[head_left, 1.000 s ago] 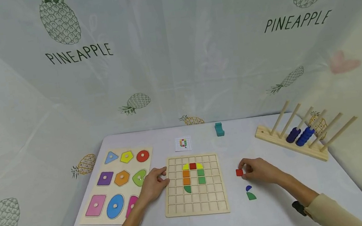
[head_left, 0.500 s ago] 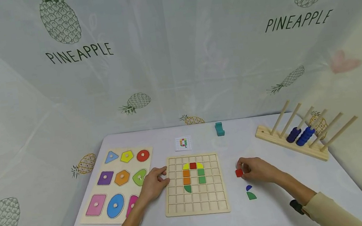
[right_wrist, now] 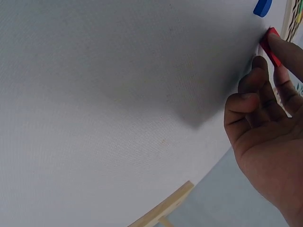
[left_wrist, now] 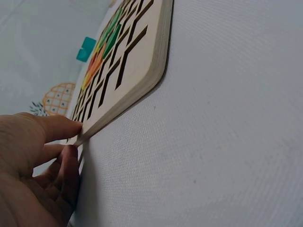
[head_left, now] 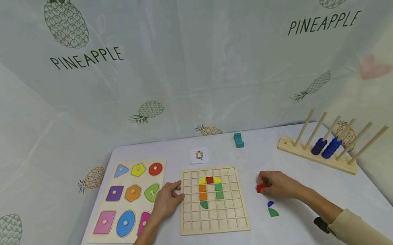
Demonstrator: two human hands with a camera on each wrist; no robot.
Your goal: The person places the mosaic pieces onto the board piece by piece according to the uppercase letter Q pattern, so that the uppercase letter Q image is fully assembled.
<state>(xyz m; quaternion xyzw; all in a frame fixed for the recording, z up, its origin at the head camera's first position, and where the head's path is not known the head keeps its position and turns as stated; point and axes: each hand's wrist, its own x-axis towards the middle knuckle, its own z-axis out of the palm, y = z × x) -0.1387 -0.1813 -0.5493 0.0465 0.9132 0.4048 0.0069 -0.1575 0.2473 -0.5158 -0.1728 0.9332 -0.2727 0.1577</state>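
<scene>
My left hand (head_left: pixel 169 200) rests at the left edge of a wooden grid board (head_left: pixel 214 227), its thumb and a fingertip touching the rim. Yellow, red, orange and green tiles lie in the board's cells, including a red square (head_left: pixel 209 180) at the top. Right of the board, my right hand (head_left: pixel 280 183) pinches a red square tile (right_wrist: pixel 270 46) between thumb and fingers. The tile tilts just above or on the table; exact contact is hard to tell. Nearby lie a blue half-round tile (head_left: pixel 270 203) and a green quarter-round tile (head_left: pixel 273 212).
A wooden shape puzzle (head_left: pixel 100 239) with knobbed pieces lies at the left, partly under the left forearm. Behind the board are a pattern card (head_left: pixel 199 155) and a teal block (head_left: pixel 238 140). A peg rack (head_left: pixel 316 155) with blue beads stands back right.
The red tile in my right hand has tipped, showing less of its face than before. My left hand stays at the board's edge, and the tiles on the board have not moved.
</scene>
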